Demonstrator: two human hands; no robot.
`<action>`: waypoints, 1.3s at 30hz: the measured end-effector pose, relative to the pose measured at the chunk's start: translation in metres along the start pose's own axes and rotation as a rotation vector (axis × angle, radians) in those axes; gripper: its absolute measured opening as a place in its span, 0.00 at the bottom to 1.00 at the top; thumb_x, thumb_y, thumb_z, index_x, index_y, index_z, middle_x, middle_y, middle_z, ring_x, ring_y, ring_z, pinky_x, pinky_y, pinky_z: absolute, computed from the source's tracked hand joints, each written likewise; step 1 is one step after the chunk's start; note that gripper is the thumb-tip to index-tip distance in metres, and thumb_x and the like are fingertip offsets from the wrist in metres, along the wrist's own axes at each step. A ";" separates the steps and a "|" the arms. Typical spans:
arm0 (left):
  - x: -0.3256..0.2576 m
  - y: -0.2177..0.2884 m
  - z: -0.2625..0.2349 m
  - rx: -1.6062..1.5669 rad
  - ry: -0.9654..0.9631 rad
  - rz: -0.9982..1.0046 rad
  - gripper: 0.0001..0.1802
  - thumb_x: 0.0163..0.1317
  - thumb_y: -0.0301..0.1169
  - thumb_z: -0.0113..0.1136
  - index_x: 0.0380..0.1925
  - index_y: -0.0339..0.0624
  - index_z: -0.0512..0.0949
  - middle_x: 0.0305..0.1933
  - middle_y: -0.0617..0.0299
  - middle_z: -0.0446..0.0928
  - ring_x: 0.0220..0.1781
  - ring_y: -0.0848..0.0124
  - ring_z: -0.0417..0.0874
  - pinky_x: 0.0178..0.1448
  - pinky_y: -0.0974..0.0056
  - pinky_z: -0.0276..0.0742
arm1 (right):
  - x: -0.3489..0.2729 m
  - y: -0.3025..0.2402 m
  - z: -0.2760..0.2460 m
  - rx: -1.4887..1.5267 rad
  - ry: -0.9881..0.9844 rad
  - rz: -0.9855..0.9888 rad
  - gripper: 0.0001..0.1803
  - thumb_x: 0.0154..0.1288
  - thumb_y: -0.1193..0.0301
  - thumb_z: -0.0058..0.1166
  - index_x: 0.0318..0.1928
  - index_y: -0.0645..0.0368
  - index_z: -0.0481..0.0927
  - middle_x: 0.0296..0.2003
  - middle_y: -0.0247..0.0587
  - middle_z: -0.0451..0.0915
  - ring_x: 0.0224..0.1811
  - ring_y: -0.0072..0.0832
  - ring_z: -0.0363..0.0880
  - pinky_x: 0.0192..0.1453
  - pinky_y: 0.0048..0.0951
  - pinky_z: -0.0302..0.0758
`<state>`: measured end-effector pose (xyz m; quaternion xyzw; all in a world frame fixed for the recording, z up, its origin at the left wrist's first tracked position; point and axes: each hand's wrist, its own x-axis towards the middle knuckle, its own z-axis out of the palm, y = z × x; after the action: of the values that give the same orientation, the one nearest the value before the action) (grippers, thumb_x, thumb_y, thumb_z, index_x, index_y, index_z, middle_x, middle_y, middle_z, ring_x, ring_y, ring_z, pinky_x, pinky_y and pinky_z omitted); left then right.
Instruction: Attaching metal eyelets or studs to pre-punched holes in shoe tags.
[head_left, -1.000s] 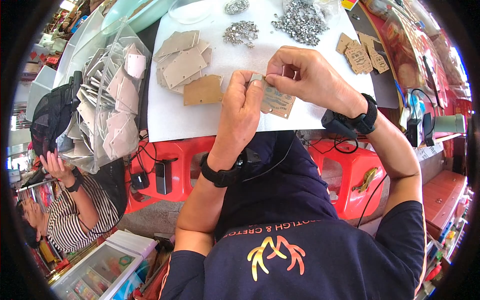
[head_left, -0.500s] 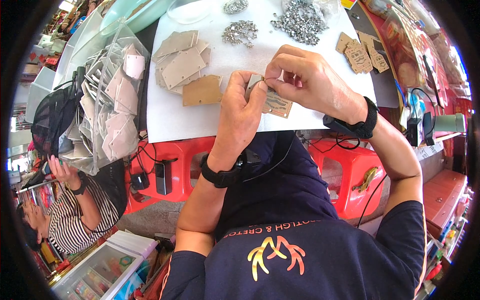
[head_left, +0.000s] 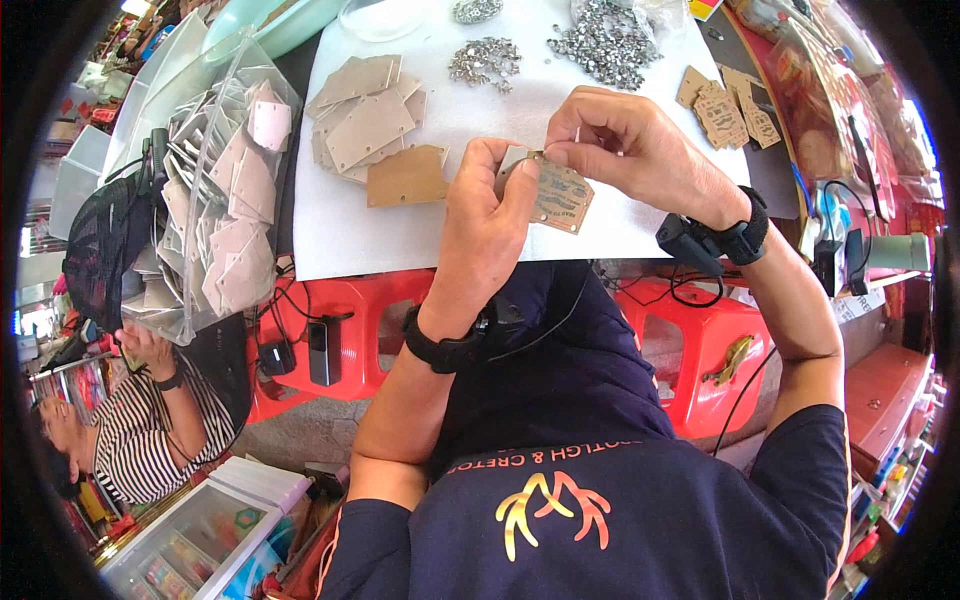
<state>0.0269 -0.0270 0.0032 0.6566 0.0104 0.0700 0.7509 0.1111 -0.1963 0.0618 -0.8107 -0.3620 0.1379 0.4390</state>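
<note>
Between the thumb and fingers of my left hand (head_left: 482,225) is a small tan printed plaque (head_left: 563,200) with cut corners and small holes, held tilted above the white table sheet (head_left: 350,240). My right hand (head_left: 640,150) pinches at the plaque's top edge; whatever lies between its fingertips is too small to make out. Left of my hands lies a stack of grey-beige boards (head_left: 370,128), with a brown board (head_left: 408,178) at its near side. Beyond my hands are a small heap of metal pieces (head_left: 485,65) and a larger heap of metal pieces (head_left: 605,45).
A clear plastic bin (head_left: 190,300) full of grey boards stands at the left. Several printed plaques (head_left: 720,112) lie at the right. Red stools (head_left: 700,360) stand below the table edge. A person in a striped shirt (head_left: 150,440) is at the lower left.
My right hand has moved slightly right and turned, uncovering more of the plaque's printed face. My left hand keeps its grip, shifted slightly.
</note>
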 end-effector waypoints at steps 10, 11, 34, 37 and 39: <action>-0.001 -0.003 0.001 0.047 0.002 0.033 0.07 0.70 0.26 0.51 0.43 0.34 0.71 0.38 0.63 0.75 0.38 0.81 0.73 0.41 0.72 0.72 | 0.001 -0.007 0.004 -0.112 0.029 -0.063 0.05 0.61 0.73 0.59 0.36 0.61 0.80 0.27 0.40 0.77 0.26 0.27 0.76 0.32 0.29 0.74; -0.001 -0.002 0.001 0.068 -0.008 0.013 0.07 0.71 0.26 0.51 0.45 0.35 0.72 0.42 0.63 0.76 0.43 0.81 0.74 0.47 0.73 0.72 | 0.001 -0.007 0.005 -0.108 0.030 -0.053 0.05 0.60 0.73 0.59 0.36 0.61 0.80 0.28 0.41 0.77 0.26 0.27 0.77 0.32 0.29 0.74; -0.002 0.001 0.001 0.122 -0.025 0.033 0.07 0.70 0.26 0.49 0.45 0.34 0.71 0.41 0.63 0.75 0.43 0.80 0.72 0.49 0.72 0.70 | -0.004 -0.003 0.012 -0.063 0.080 -0.036 0.05 0.59 0.74 0.60 0.34 0.62 0.79 0.27 0.41 0.77 0.26 0.26 0.76 0.32 0.29 0.74; -0.001 0.002 0.002 0.132 -0.030 0.027 0.07 0.70 0.26 0.49 0.45 0.34 0.71 0.41 0.62 0.75 0.44 0.80 0.73 0.49 0.72 0.70 | -0.003 -0.003 0.011 -0.082 0.086 -0.055 0.06 0.59 0.73 0.60 0.34 0.62 0.80 0.27 0.41 0.77 0.27 0.26 0.77 0.32 0.29 0.74; -0.001 0.001 0.001 0.141 -0.034 0.026 0.07 0.70 0.26 0.50 0.45 0.34 0.71 0.42 0.62 0.75 0.44 0.80 0.73 0.49 0.72 0.71 | -0.003 -0.003 0.011 -0.071 0.078 -0.040 0.06 0.58 0.73 0.60 0.34 0.62 0.80 0.26 0.41 0.78 0.27 0.26 0.77 0.32 0.29 0.75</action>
<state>0.0258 -0.0280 0.0044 0.7089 -0.0060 0.0674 0.7021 0.1019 -0.1906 0.0574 -0.8231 -0.3653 0.0844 0.4265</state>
